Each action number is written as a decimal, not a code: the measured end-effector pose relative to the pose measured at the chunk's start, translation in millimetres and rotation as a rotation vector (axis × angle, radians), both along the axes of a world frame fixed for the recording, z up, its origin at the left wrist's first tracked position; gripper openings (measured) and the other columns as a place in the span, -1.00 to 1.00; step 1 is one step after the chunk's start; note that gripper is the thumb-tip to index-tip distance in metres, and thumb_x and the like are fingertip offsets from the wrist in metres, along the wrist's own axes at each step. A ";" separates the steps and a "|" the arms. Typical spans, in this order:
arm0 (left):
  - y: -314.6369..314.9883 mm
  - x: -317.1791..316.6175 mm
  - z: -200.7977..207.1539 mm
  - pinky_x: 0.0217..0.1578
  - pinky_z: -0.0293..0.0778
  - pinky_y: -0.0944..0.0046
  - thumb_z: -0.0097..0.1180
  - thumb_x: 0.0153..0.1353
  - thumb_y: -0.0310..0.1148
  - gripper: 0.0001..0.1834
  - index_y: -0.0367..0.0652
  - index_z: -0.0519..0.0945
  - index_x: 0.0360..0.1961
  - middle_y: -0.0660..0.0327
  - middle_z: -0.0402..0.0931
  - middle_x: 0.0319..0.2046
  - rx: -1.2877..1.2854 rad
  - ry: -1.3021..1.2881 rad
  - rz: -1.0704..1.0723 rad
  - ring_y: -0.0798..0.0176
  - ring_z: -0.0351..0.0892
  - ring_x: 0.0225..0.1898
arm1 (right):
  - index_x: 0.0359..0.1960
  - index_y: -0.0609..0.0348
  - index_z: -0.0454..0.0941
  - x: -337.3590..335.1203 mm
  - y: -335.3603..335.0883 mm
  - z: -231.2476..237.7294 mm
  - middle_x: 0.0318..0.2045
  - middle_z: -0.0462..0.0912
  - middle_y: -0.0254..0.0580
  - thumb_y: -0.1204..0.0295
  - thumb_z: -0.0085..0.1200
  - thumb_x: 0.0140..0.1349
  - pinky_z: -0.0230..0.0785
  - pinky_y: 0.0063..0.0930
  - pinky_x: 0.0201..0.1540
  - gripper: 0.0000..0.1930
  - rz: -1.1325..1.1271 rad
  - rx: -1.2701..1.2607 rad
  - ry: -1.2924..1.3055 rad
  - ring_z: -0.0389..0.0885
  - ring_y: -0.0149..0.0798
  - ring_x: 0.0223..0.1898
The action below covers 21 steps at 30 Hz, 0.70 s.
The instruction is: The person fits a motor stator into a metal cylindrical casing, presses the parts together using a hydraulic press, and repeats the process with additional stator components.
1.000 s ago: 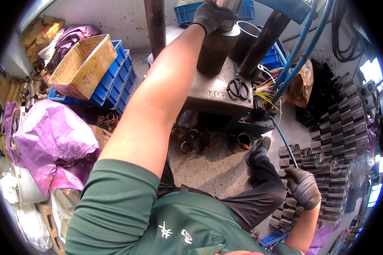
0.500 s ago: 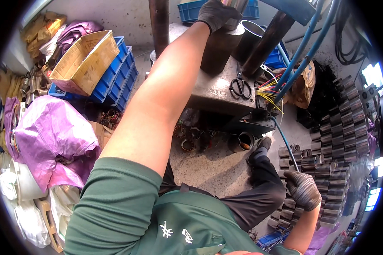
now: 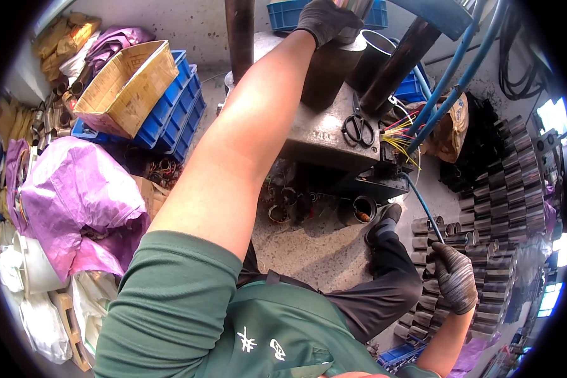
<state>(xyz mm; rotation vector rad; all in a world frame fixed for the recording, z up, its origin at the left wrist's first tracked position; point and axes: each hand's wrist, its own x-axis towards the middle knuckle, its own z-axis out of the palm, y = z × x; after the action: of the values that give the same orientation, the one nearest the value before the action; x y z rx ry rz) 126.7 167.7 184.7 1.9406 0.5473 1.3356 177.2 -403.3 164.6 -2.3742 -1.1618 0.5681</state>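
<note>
My left hand, in a dark glove, reaches to the top of the picture. Its fingers are closed around a shiny metal cylinder above a dark steel block; the upper part is cut off by the frame edge. The block stands on the metal bed of a press-like machine. Low on the right, my gloved right hand is closed on the end of a thin lever rod that slants up to the machine. Black-handled scissors lie on the bed's right corner, beside loose coloured wires.
Stacked blue crates carry a cardboard box at left, near a purple sack. Rows of metal cylinders stand at right. Blue hoses run past the machine's post. A metal cup sits beneath.
My right hand has shifted slightly up and to the right at the lever's end. My left hand keeps its hold on the cylinder. The whole view has moved a little.
</note>
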 end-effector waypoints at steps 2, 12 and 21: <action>-0.6 1.1 0.4 -0.08 0.65 0.18 0.68 -0.07 -0.11 -0.21 -0.28 0.48 0.05 0.04 0.68 -0.15 0.001 -0.001 -0.001 0.20 0.70 -0.13 | 0.10 0.30 0.66 1.6 -0.1 0.2 -0.24 0.79 0.04 0.64 0.08 0.33 0.61 -0.31 -0.15 -0.68 0.170 -0.142 -0.143 0.77 -0.10 -0.27; -0.5 0.8 -0.9 -0.08 0.66 0.18 0.69 -0.07 -0.12 -0.21 -0.28 0.48 0.06 0.03 0.68 -0.15 0.004 0.001 -0.001 0.20 0.70 -0.13 | 0.13 0.30 0.65 10.2 11.4 16.7 -0.13 0.75 -0.19 0.64 0.08 0.42 0.54 -0.51 -0.10 -0.72 -0.090 0.084 -0.078 0.64 -0.40 -0.18; 2.4 3.9 -3.6 -0.08 0.66 0.18 0.69 -0.07 -0.14 -0.21 -0.28 0.48 0.06 0.03 0.68 -0.14 0.003 0.001 -0.003 0.19 0.70 -0.13 | 0.45 0.01 0.44 120.9 104.4 66.8 0.24 0.54 -0.11 0.52 0.16 0.45 0.57 -0.34 0.18 -0.46 -0.023 0.549 -0.886 0.67 -0.20 0.08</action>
<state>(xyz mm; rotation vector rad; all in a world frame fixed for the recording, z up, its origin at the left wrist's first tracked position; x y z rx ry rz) 130.6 170.0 181.1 1.9434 0.5427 1.3342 298.1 -299.0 231.5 -2.1304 -1.3703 -0.8146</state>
